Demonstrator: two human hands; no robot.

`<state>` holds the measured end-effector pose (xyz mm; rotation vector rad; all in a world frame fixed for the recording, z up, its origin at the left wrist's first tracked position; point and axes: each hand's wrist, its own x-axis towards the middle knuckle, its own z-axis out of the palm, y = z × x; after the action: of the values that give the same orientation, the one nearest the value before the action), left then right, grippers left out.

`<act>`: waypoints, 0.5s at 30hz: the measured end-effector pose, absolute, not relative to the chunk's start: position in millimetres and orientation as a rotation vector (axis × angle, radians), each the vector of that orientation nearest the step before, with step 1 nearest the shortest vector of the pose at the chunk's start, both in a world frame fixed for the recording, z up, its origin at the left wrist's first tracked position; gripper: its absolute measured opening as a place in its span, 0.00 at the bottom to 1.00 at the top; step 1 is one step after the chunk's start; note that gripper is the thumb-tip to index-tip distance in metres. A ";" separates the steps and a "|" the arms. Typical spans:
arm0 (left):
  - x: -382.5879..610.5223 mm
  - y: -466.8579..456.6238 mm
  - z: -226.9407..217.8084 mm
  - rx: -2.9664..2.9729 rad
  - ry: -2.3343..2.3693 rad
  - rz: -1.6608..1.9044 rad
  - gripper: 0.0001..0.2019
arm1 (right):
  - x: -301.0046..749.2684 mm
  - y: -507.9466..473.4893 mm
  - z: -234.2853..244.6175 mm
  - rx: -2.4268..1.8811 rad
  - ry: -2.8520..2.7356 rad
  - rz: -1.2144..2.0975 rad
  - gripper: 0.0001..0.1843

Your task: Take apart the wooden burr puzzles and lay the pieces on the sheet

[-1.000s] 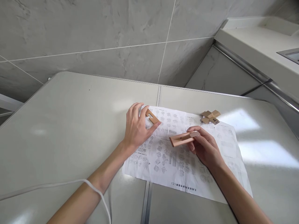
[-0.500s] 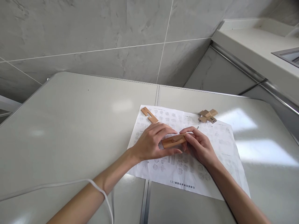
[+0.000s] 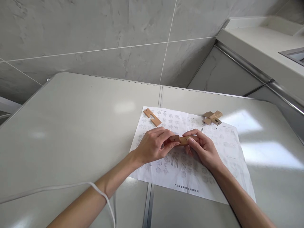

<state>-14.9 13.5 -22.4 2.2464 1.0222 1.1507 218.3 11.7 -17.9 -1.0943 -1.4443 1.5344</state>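
Note:
Above the printed sheet, my left hand [image 3: 158,144] pinches the left end of some small wooden puzzle pieces [image 3: 183,141], thumb and fingers closed. My right hand [image 3: 201,145] grips their right end between thumb and fingers. Dark marks show on the wood; the fingers hide much of it, and I cannot tell exactly how the parts fit together. Beyond my left hand lies a flat wooden puzzle piece [image 3: 155,120] with a notch cut in it. Farther right sits a cross-shaped cluster of joined wooden pieces [image 3: 212,117], marked with dark writing.
A creased paper sheet [image 3: 199,188] with small printed diagrams lies under the hands on the pale folding table [image 3: 71,133]. Across my left forearm runs a white cable [image 3: 59,186]. A grey tiled wall [image 3: 106,28] and a white counter [image 3: 251,38] border the table.
My left fingers have closed from a wide spread onto the left end of the wood. The wooden pieces have turned, so marked faces show instead of the slotted side.

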 end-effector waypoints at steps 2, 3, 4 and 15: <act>-15.2 12.6 -22.4 2.213 1.018 1.132 0.08 | 219.6 11.2 -19.4 -1.099 -1.464 1.526 0.15; -15.5 12.3 -21.9 2.190 1.019 1.115 0.07 | 220.3 11.0 -20.3 -1.095 -1.473 1.526 0.15; -15.8 12.0 -20.9 2.161 1.020 1.099 0.06 | 220.8 10.9 -21.1 -1.088 -1.478 1.528 0.15; -24.7 12.8 -2.0 1.565 0.958 0.809 0.09 | 219.7 10.0 -22.8 -0.984 -1.754 1.392 0.31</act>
<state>-24.7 12.8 -2.0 1.5646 0.9580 0.8087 219.7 10.0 -22.8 -0.9840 -1.7544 1.3917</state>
